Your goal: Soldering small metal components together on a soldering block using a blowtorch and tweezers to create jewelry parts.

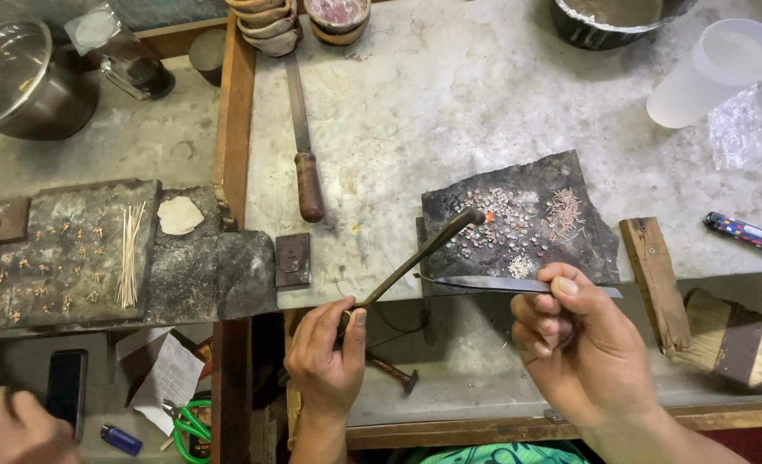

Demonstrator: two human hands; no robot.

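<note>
Your left hand [327, 359] is closed on the lower end of a torch [415, 256], thumb and fingers wrapped round the stem. Its tip sits over the dark block [570, 249] with a small orange glow [488, 216] right at the nozzle, so heat looks to be on.

Your right hand [580, 344] pinches tweezers [492, 283], thumb on top, fingers curled under. They lie flat along the block's near edge, point aimed left, ending just beside the torch stem. I can't tell if the tips hold anything.

Work pieces: a scatter of small pale bits [497, 228] in the middle of the block, a few directly under the flame. A cluster of thin reddish wire bits [563, 215] sits to the right of them, apart from the glow. A small whitish heap [520, 266] lies near the tweezers.

Progress, my read: early to mid. Only one spot is glowing; most of the bits look loose and unjoined, and the wire cluster looks untouched. Too small to tell which bits are already fused.

Around: file with a wooden handle [303, 146] left of the block, frosted cup [714, 70] upper right, wood block [656, 283] on the right edge. On the left bench, a second slab [63, 249] carries small finished-looking pieces and a bundle of thin sticks [128, 253]. Another person's hand [11, 430] is at the bottom left, near a phone [65, 387].
</note>
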